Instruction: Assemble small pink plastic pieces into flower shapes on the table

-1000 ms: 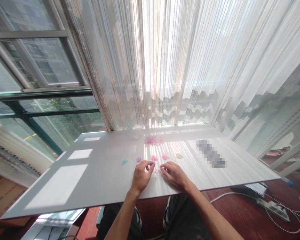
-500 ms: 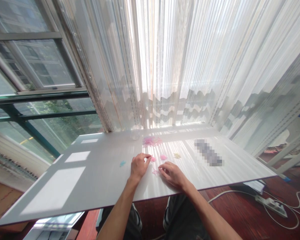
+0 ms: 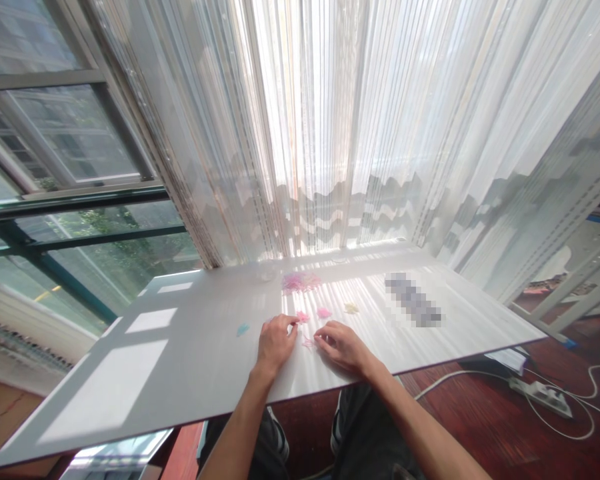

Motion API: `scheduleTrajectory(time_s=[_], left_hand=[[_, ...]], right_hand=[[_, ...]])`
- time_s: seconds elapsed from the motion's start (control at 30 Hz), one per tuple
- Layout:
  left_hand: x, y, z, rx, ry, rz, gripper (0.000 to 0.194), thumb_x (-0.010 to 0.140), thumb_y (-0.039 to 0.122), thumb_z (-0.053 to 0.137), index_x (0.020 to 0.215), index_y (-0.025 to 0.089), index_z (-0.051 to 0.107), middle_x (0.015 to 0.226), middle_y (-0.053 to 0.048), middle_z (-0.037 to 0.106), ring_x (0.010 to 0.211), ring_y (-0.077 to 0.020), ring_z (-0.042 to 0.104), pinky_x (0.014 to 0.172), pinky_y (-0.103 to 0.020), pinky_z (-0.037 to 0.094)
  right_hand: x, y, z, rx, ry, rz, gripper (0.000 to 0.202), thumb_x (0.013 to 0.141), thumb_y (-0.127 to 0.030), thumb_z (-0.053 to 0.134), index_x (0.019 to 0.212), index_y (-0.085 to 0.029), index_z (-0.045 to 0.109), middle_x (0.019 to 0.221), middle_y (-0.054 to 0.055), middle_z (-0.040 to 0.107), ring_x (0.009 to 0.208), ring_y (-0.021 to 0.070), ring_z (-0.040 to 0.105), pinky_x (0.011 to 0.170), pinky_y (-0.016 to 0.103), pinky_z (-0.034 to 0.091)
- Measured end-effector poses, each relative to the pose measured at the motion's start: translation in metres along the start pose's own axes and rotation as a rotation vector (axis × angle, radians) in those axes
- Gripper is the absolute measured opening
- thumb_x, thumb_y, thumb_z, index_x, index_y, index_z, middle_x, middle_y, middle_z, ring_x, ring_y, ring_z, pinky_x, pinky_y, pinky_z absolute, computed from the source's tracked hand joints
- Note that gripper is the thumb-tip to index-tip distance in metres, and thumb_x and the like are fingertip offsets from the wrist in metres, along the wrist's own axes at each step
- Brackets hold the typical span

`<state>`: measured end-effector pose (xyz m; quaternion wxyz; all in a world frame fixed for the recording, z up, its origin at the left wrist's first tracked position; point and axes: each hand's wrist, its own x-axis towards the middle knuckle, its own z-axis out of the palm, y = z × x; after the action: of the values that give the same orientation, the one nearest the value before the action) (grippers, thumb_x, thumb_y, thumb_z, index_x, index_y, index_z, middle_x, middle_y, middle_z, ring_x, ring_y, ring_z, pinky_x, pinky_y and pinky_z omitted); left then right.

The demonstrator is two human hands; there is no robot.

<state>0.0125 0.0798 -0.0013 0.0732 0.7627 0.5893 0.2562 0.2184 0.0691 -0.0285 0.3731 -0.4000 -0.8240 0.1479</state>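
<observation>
My left hand (image 3: 277,341) is over the white table (image 3: 190,373), with thumb and index finger pinched together at the left edge of a small deep-pink pile (image 3: 303,317). Anything between those fingertips is too small to make out. My right hand (image 3: 341,345) rests low on the table, fingers curled and closed beside a few thin pink pieces (image 3: 308,342). What it holds, if anything, is hidden. Beyond the hands lie a lighter pink pile (image 3: 324,312), a pale yellow pile (image 3: 351,308) and a larger heap of mixed pink and purple pieces (image 3: 301,282).
A small blue pile (image 3: 243,329) lies left of my left hand. A clear container (image 3: 267,272) stands near the back edge, and a pixelated object (image 3: 413,300) lies on the right. Sheer curtains (image 3: 320,133) hang behind the table. A power strip (image 3: 540,397) and cables are on the floor.
My left hand has drawn slightly down and toward me, its fingertips still beside the deep-pink pile. The right hand stays about where it was. The whole view has shifted slightly.
</observation>
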Motion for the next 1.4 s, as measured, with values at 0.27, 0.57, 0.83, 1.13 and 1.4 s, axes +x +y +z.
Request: scheduleTrajectory(time_s=[0.27, 0.57, 0.83, 1.13, 1.4], left_hand=[[-0.025, 0.011, -0.021, -0.042, -0.193, 0.103, 0.027, 0.089, 0.019, 0.055, 0.110, 0.023, 0.072, 0.109, -0.005, 0.071, 0.097, -0.0224, 0.065, 0.089, -0.036, 0.044], [-0.030, 0.016, -0.011, 0.045, -0.190, 0.064, 0.019, 0.095, 0.024, 0.054, 0.097, 0.020, 0.072, 0.100, -0.006, 0.071, 0.098, -0.0244, 0.065, 0.087, -0.038, 0.043], [-0.029, 0.007, -0.014, 0.019, -0.186, 0.111, 0.018, 0.097, 0.023, 0.050, 0.095, 0.019, 0.068, 0.100, -0.006, 0.071, 0.095, -0.0232, 0.066, 0.087, -0.038, 0.043], [-0.030, -0.001, -0.015, -0.049, -0.174, 0.105, 0.018, 0.097, 0.022, 0.045, 0.094, 0.019, 0.063, 0.098, -0.008, 0.071, 0.087, -0.0227, 0.065, 0.086, -0.039, 0.044], [-0.029, 0.001, -0.011, -0.151, -0.152, 0.126, 0.022, 0.098, 0.024, 0.043, 0.099, 0.020, 0.064, 0.097, -0.006, 0.074, 0.081, -0.0212, 0.065, 0.081, -0.034, 0.047]], right_hand=[[-0.001, -0.001, -0.002, 0.051, -0.038, -0.069, 0.008, 0.088, -0.023, 0.067, 0.092, -0.020, 0.073, 0.078, 0.003, 0.063, 0.075, 0.0160, 0.060, 0.071, 0.027, 0.047], [0.000, -0.001, -0.003, 0.041, -0.055, -0.072, 0.010, 0.088, -0.021, 0.065, 0.093, -0.020, 0.074, 0.080, 0.004, 0.064, 0.077, 0.0167, 0.062, 0.073, 0.027, 0.049], [0.000, -0.001, -0.003, 0.019, -0.057, -0.065, 0.011, 0.088, -0.019, 0.065, 0.092, -0.020, 0.075, 0.080, 0.004, 0.063, 0.076, 0.0168, 0.061, 0.072, 0.027, 0.049], [0.000, -0.002, -0.003, 0.027, -0.056, -0.064, 0.012, 0.088, -0.019, 0.064, 0.092, -0.019, 0.075, 0.080, 0.004, 0.063, 0.076, 0.0168, 0.061, 0.073, 0.028, 0.049], [0.000, -0.003, -0.004, 0.029, -0.053, -0.047, 0.012, 0.090, -0.023, 0.063, 0.093, -0.020, 0.074, 0.079, 0.004, 0.063, 0.075, 0.0168, 0.061, 0.072, 0.028, 0.049]])
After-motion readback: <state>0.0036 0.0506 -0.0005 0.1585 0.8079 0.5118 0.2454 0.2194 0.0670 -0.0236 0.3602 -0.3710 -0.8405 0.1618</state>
